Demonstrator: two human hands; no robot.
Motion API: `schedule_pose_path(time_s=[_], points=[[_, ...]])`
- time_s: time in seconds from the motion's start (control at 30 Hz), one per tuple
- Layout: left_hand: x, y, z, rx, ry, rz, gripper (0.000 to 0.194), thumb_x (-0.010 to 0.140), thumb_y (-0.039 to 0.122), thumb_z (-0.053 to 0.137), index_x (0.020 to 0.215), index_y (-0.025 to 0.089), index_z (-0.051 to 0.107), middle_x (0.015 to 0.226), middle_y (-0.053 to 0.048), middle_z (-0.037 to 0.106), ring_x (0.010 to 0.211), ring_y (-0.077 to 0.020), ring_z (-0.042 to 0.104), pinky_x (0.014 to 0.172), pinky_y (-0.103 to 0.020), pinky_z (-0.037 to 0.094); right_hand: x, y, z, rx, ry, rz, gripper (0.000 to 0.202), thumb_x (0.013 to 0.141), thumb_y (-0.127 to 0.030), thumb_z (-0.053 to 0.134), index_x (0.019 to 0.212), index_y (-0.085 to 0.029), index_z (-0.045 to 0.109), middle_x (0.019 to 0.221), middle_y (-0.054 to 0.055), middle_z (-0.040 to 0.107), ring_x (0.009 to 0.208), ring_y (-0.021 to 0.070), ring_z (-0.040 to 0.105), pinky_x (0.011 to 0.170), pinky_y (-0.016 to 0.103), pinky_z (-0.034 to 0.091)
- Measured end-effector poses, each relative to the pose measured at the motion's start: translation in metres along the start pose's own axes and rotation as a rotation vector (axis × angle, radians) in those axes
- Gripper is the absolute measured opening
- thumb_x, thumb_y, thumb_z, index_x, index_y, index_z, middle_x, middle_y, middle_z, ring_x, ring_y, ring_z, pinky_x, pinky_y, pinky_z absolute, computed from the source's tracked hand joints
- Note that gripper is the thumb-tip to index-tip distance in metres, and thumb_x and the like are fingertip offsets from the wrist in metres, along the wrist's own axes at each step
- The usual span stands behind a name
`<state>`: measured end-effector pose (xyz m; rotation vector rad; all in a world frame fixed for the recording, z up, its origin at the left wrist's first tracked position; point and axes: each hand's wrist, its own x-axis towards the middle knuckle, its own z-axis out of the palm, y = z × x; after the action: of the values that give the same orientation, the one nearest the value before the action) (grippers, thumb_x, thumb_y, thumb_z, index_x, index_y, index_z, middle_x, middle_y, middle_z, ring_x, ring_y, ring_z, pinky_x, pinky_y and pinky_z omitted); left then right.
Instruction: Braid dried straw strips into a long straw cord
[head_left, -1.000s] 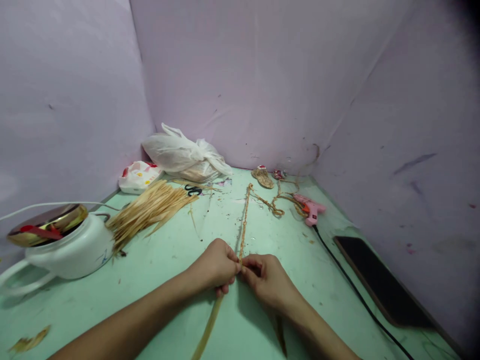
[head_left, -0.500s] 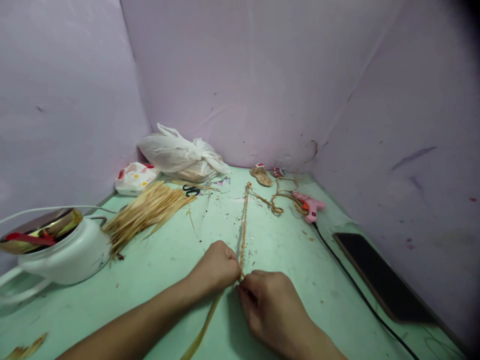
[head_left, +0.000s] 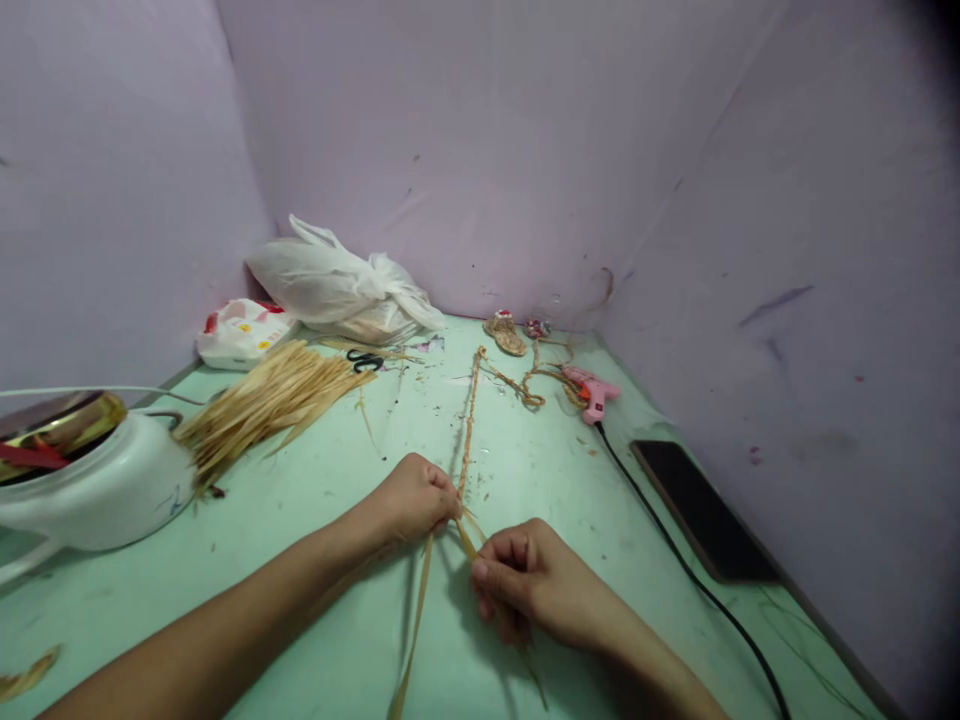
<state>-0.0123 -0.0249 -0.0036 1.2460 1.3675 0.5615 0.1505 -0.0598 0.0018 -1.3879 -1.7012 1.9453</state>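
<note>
A thin braided cord (head_left: 469, 430) runs from the back of the green table down to my hands. My left hand (head_left: 421, 497) pinches the cord's near end. Just to its right, my right hand (head_left: 525, 580) grips a flat straw strand (head_left: 466, 541) between thumb and fingers, its tail hanging below the palm. Another loose strand (head_left: 417, 630) trails from the left hand toward the table's front edge.
At the left are a white pot (head_left: 142, 485), a straw bundle (head_left: 274, 405), black scissors (head_left: 365, 360), a wipes pack (head_left: 244, 333) and a white plastic bag (head_left: 341, 285). A pink glue gun (head_left: 592, 393), its black cable and a phone (head_left: 705, 510) lie right.
My right hand has separated from my left, drawing a strand out between them. Its fingers have turned and the strand now shows. The whole view has shifted slightly.
</note>
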Motion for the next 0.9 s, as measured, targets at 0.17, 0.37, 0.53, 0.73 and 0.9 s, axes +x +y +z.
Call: schedule_pose_path(time_s=[0.17,0.37,0.53,0.73,0.9], points=[[-0.003,0.004,0.001,0.006,0.023,-0.044,0.01,0.051,0.016,0.05,0.042,0.013,0.046,0.032,0.006,0.033,0.034,-0.0039,0.025,0.037,-0.02,0.017,-0.044,0.01,-0.013,0.012,-0.136,-0.008,0.028,0.066,-0.038,0.061,0.056,-0.012,0.062,0.047,0.001,0.054,0.041,0.0075,0.046,0.041,0.019,0.033],[-0.006,0.008,-0.006,-0.015,-0.073,-0.029,0.009,0.051,0.021,0.051,0.046,0.013,0.049,0.033,0.005,0.038,0.032,-0.0038,0.026,0.037,-0.019,0.018,-0.024,-0.03,-0.05,0.188,0.348,-0.259,0.021,0.065,-0.034,0.061,0.067,-0.013,0.063,0.069,0.005,0.063,0.062,0.0115,0.056,0.059,0.023,0.044],[-0.001,-0.001,-0.008,-0.035,-0.11,0.08,0.01,0.051,0.018,0.047,0.042,0.014,0.046,0.033,0.005,0.037,0.033,-0.004,0.026,0.038,-0.02,0.018,0.033,-0.039,-0.02,0.235,0.092,-0.026,0.016,0.06,-0.026,0.059,0.068,-0.014,0.052,0.055,-0.001,0.056,0.047,0.0095,0.05,0.047,0.024,0.042],[-0.001,-0.006,-0.006,0.056,-0.063,0.067,0.01,0.052,0.019,0.046,0.045,0.013,0.05,0.037,0.003,0.041,0.037,-0.0054,0.03,0.04,-0.02,0.023,0.048,-0.016,-0.008,0.009,0.187,-0.071,0.013,0.064,-0.02,0.051,0.053,-0.014,0.05,0.035,-0.007,0.039,0.03,0.0029,0.027,0.035,0.018,0.021],[-0.007,0.001,-0.01,0.253,-0.06,-0.007,0.012,0.051,0.019,0.045,0.048,0.012,0.055,0.038,0.003,0.042,0.038,-0.0067,0.033,0.041,-0.02,0.026,0.051,-0.011,-0.011,-0.04,0.24,-0.101,0.013,0.061,-0.013,0.052,0.049,-0.012,0.051,0.04,-0.005,0.045,0.037,0.0023,0.03,0.038,0.017,0.021]])
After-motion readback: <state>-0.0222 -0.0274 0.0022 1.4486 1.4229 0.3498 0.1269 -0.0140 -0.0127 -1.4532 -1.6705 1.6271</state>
